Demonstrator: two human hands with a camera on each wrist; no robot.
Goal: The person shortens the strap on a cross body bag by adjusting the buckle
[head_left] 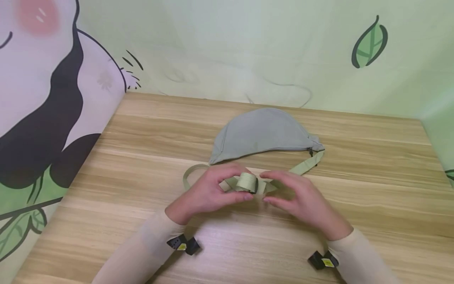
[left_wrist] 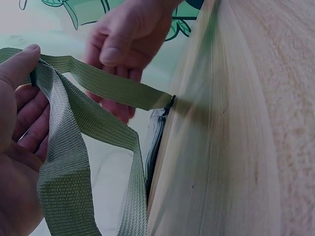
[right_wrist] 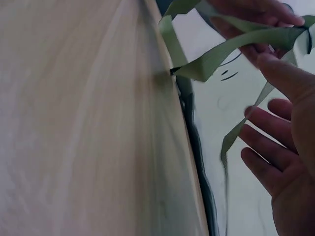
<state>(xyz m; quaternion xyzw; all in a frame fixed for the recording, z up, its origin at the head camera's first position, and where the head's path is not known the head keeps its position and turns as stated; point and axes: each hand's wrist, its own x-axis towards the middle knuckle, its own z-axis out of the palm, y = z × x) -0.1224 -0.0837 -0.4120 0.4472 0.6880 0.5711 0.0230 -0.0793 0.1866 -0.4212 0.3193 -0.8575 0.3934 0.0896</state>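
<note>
A grey waist bag (head_left: 264, 132) lies flat on the wooden table, its zipped edge toward me. From its right end a light green webbing strap (head_left: 307, 164) runs to my hands; another stretch loops out on the left. My left hand (head_left: 209, 191) pinches the strap between thumb and fingers beside a dark buckle (head_left: 256, 185), where the webbing folds over in a loop. Thumb and fingers of my right hand (head_left: 305, 197) are spread apart around the strap's right side. In the right wrist view those fingers (right_wrist: 268, 132) are loose and grip nothing; whether they touch the webbing is hard to tell.
The wooden tabletop (head_left: 372, 177) meets a pale green wall (head_left: 227, 51) with a painted leaf at the back. A panel with a cartoon drawing (head_left: 99, 79) borders the left side. Small black cameras (head_left: 191, 245) are worn at both wrists.
</note>
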